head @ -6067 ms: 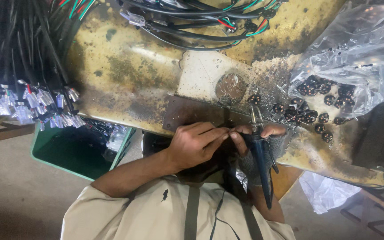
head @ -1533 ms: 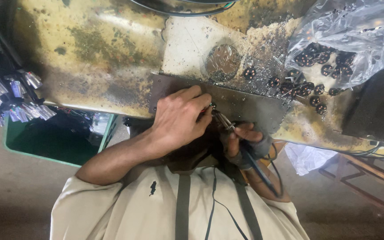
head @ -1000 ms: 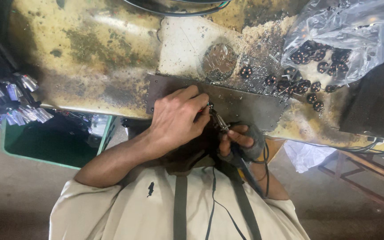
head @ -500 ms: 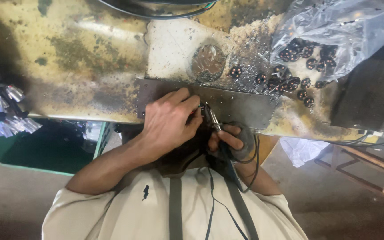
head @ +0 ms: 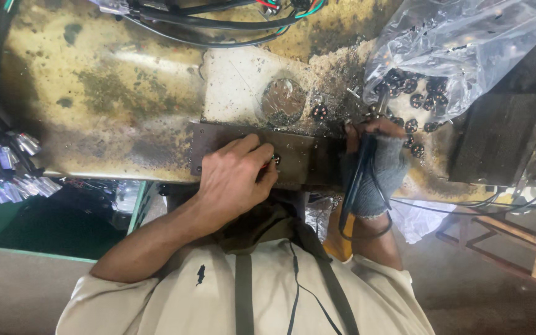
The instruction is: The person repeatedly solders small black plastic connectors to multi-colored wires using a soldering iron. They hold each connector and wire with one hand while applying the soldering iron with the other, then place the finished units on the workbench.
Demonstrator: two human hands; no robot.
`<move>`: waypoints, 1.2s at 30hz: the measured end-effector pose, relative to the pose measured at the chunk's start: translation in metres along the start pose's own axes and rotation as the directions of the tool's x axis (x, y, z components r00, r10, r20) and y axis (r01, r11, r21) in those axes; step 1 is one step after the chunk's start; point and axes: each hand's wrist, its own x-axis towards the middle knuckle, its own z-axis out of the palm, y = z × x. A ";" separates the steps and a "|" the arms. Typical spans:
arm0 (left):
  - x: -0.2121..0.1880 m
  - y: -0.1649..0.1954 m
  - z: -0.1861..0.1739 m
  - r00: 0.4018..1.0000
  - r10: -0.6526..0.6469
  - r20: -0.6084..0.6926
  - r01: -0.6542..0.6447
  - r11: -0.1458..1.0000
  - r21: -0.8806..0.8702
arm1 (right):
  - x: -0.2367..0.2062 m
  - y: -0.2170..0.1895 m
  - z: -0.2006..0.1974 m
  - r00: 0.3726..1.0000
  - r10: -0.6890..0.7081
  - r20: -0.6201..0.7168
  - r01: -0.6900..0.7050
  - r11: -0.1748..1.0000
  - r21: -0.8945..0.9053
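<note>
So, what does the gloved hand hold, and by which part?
The gloved right hand grips a dark corded tool around the upper part of its handle.

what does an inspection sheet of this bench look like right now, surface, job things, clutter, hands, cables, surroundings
surface: worn yellow bench top, stained and gritty, with a pale patch at centre.
job's things: dark metal plate at the bench edge; small black round part at the left fingertips; dark-handled tool in the right hand.
clutter: clear plastic bag of black round parts, several spilled beside it; round disc on the pale patch.
grippers: left hand bare, pressing on the plate; right hand in a grey fingerless glove, closed on the tool.
cables: wire bundle along the far edge; tagged wire ends at one side.
surroundings: green bin below the bench; wooden frame; concrete floor.
</note>
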 end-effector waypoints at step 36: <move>-0.001 0.004 0.004 1.000 0.006 -0.011 -0.006 1.000 0.027 | 0.024 -0.014 -0.028 0.885 -0.035 0.463 -0.207 0.862 0.462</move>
